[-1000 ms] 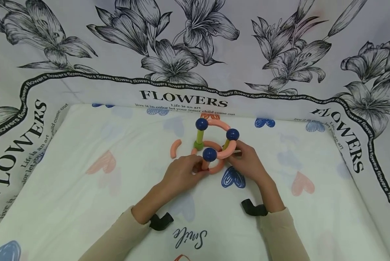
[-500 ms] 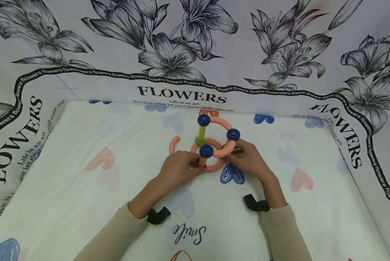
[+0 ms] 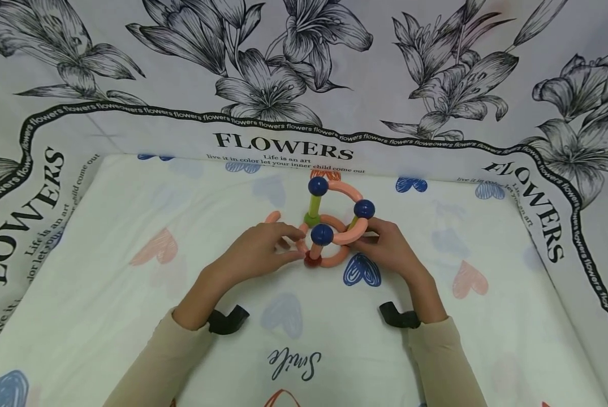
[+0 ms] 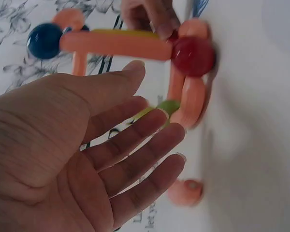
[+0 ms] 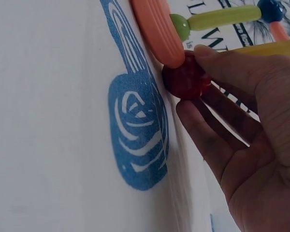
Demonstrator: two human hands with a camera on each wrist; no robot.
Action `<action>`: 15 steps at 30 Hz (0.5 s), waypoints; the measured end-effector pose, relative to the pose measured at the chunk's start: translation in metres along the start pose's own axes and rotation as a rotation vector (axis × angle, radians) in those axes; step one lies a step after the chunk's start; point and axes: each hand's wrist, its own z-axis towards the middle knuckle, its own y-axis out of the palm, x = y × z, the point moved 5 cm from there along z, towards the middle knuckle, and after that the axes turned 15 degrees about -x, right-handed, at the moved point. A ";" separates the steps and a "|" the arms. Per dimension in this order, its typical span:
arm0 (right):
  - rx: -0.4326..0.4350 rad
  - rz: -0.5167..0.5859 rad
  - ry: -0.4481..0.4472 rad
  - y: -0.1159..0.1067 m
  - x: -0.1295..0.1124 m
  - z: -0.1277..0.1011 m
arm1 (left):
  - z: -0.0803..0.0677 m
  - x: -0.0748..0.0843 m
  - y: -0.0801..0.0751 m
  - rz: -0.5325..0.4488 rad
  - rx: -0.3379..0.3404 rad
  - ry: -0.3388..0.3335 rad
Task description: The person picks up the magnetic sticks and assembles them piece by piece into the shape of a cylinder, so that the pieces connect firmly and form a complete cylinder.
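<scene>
On the heart-print cloth (image 3: 130, 316), a loose curved orange piece (image 3: 272, 216) lies just behind the left hand (image 3: 255, 252), whose fingers are spread flat, holding nothing, beside the ball-and-rod toy structure (image 3: 331, 226) at the centre. On its other side, the right hand (image 3: 387, 249) touches a red ball (image 5: 186, 77) at the base with thumb and fingertip.

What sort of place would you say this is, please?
Probably a home play surface: a white sheet printed with hearts, a lily-patterned "FLOWERS" cloth draped behind, and a rod-and-ball building toy between the hands.
</scene>
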 end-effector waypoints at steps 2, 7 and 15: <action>0.003 0.009 0.001 0.000 0.001 0.000 | -0.002 -0.005 -0.008 -0.007 0.025 -0.015; 0.004 0.015 0.004 -0.001 0.003 0.000 | -0.008 -0.018 -0.025 -0.058 0.129 -0.066; 0.005 0.010 0.007 0.000 0.004 -0.001 | -0.014 -0.033 -0.044 -0.060 0.163 -0.229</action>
